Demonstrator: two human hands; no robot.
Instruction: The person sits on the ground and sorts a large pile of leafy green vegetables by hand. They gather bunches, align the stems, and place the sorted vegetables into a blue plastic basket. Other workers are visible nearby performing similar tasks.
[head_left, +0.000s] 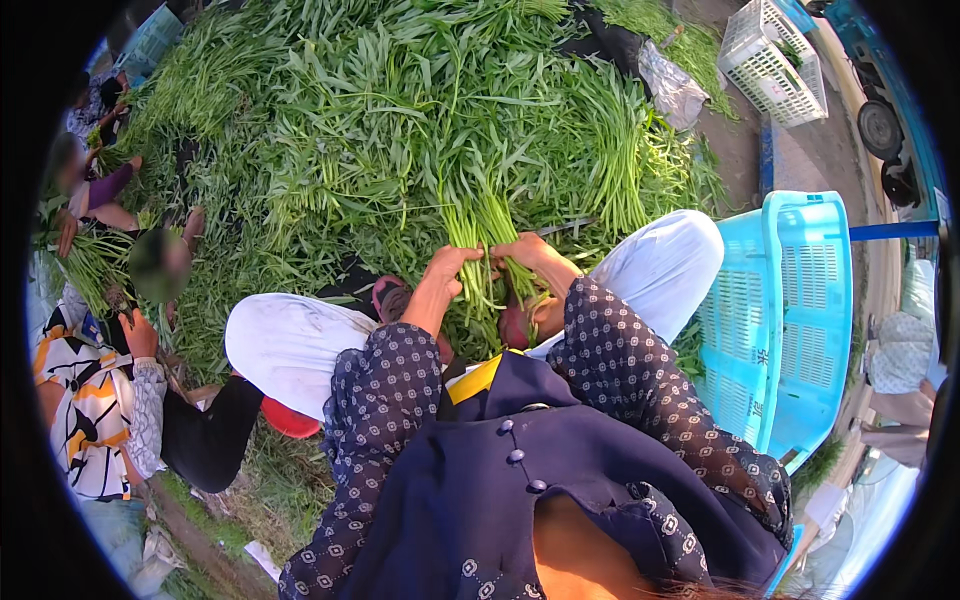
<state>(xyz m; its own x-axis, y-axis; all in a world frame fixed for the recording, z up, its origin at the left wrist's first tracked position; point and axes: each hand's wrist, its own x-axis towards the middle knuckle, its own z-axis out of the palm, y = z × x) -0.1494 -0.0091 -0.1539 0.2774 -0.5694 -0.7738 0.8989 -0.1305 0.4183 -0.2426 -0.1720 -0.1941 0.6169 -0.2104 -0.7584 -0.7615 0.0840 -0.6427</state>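
Note:
Between my knees, my left hand (445, 268) grips a bunch of leafy green stems (465, 225), which look like water spinach. Right beside it my right hand (537, 256) holds a second bunch of stems (496, 219). Both bunches have their leaves pointing away from me and their cut ends hanging toward my lap. A metal blade (568, 226) lies on the greens just beyond my right hand; its handle is hidden. Past my hands spreads a wide heap of the same greens (360, 142), with a neatly aligned bunch (621, 187) at its right side.
A turquoise plastic crate (772, 315) stands close by my right knee. Farther off at the right are a white plastic crate (772, 71) and a blue vehicle's wheel (879, 129). Co-workers sit at the left, one hand (139, 334) near a bundle of greens (94, 270).

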